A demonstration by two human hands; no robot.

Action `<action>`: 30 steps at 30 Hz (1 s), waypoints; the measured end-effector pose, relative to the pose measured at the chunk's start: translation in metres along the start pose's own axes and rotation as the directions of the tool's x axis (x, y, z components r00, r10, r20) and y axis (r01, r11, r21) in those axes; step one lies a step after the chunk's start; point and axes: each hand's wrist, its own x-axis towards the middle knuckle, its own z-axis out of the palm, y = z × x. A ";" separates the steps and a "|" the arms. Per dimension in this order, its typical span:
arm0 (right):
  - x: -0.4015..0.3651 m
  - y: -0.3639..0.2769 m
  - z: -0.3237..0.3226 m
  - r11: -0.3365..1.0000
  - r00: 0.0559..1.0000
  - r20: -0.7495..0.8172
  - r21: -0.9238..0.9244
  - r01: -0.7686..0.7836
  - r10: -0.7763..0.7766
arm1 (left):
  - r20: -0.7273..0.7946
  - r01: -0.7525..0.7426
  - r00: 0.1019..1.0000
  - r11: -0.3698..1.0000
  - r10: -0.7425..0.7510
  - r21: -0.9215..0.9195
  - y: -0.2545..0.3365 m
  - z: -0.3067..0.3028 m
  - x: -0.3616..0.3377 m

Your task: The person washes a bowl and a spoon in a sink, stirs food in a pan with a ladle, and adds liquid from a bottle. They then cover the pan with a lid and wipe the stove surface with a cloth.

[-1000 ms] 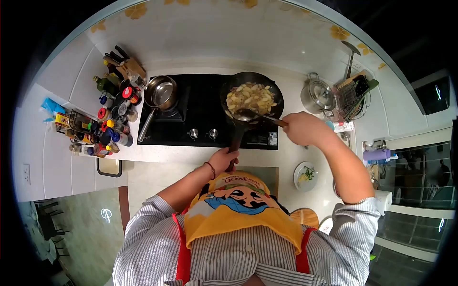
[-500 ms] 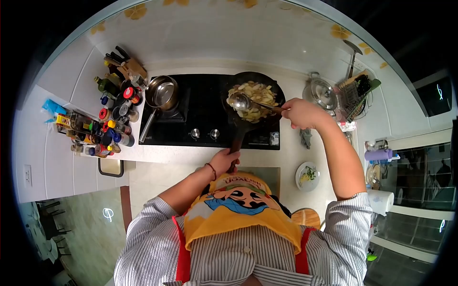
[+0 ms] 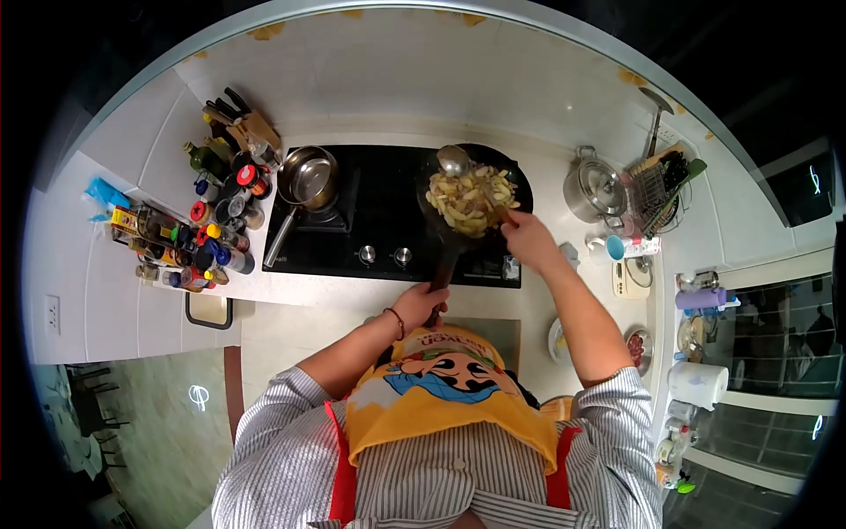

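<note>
On the right burner sits a dark wok (image 3: 432,219) with sliced, pale yellow food (image 3: 465,204) in it. My left hand (image 3: 419,305) is wrapped round the wok's long handle (image 3: 446,265), close to my apron. In my right hand (image 3: 529,240) is a metal ladle (image 3: 454,160), gripped by its wooden handle. The ladle's bowl rests at the wok's far left side, beyond most of the slices, and its shaft crosses over the food.
A steel saucepan (image 3: 307,177) stands on the left burner. Bottles and jars (image 3: 211,238) crowd the left counter, near a knife block (image 3: 256,129). At right are a lidded pot (image 3: 594,187), a kitchen scale (image 3: 627,280), a bowl of meat (image 3: 638,346) and a partly covered plate (image 3: 557,342).
The ladle's bowl has moved away from me to the wok's far side. My right hand has come nearer to me and slightly left. My left hand keeps its grip.
</note>
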 end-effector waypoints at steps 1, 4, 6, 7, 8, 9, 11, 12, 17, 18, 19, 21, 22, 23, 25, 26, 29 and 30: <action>-0.010 -0.002 0.009 0.999 0.999 -0.031 -0.023 0.038 -0.039 | -0.002 0.000 1.000 1.000 0.000 0.002 0.002 -0.001 0.000; -0.047 -0.006 0.009 0.970 0.980 -0.072 -0.173 0.170 -0.185 | 0.013 0.008 1.000 1.000 -0.008 0.007 0.001 0.000 -0.001; -0.073 -0.020 -0.013 0.924 0.991 0.131 -0.377 0.062 -0.013 | 0.004 0.013 1.000 1.000 -0.013 -0.009 -0.002 0.000 0.003; -0.083 -0.021 -0.020 0.889 0.995 0.072 -0.449 0.093 -0.068 | 0.010 0.017 1.000 1.000 -0.017 -0.002 -0.002 0.001 0.003; -0.090 -0.020 -0.032 0.892 0.996 0.064 -0.445 0.083 -0.060 | 0.010 0.005 1.000 1.000 -0.005 -0.003 -0.002 0.001 0.003; -0.097 -0.018 -0.045 0.873 0.987 0.011 -0.465 0.150 -0.163 | 0.011 -0.006 1.000 1.000 0.006 -0.003 -0.002 0.001 0.002; -0.111 -0.017 -0.073 0.849 0.965 -0.047 -0.488 0.204 -0.259 | 0.015 -0.001 1.000 1.000 0.001 0.005 -0.002 0.000 0.004; -0.118 -0.017 -0.087 0.827 0.970 -0.033 -0.530 0.185 -0.239 | 0.008 -0.001 1.000 1.000 0.001 -0.002 -0.002 0.000 0.004; -0.099 0.026 -0.082 0.780 0.980 -0.039 -0.611 0.130 -0.194 | -0.014 0.009 1.000 1.000 -0.009 0.010 0.000 0.004 0.001; -0.095 0.029 -0.081 0.805 0.981 -0.060 -0.582 0.115 -0.183 | -0.032 0.013 0.999 1.000 -0.013 0.006 0.000 0.005 0.002; -0.092 0.031 -0.083 0.827 0.981 -0.081 -0.553 0.102 -0.175 | -0.027 0.008 1.000 1.000 -0.008 0.012 0.002 0.005 0.003; -0.091 0.028 -0.091 0.855 0.978 -0.126 -0.513 0.079 -0.165 | -0.010 0.011 1.000 1.000 -0.011 0.000 0.001 0.003 0.002; -0.093 0.027 -0.092 0.883 0.975 -0.164 -0.466 0.055 -0.147 | -0.013 0.015 1.000 1.000 -0.016 -0.003 -0.001 0.004 0.001; -0.091 0.031 -0.086 0.886 0.976 -0.164 -0.462 0.051 -0.142 | -0.029 0.017 0.999 1.000 -0.017 0.008 -0.003 0.004 0.001; -0.075 0.048 -0.071 0.913 0.967 -0.229 -0.407 0.012 -0.115 | -0.039 0.008 0.999 1.000 -0.007 0.025 0.002 0.007 0.002; -0.070 0.060 -0.064 0.912 0.965 -0.234 -0.409 0.011 -0.117 | -0.034 0.007 0.999 1.000 -0.006 0.027 0.003 0.008 0.000; -0.070 0.082 -0.049 0.905 0.926 -0.239 -0.380 0.189 -0.293 | -0.039 0.005 0.999 1.000 -0.004 0.020 0.003 0.006 -0.002; -0.067 0.082 -0.046 0.905 0.926 -0.235 -0.380 0.192 -0.296 | -0.044 0.001 0.999 1.000 0.000 0.014 0.002 0.005 -0.001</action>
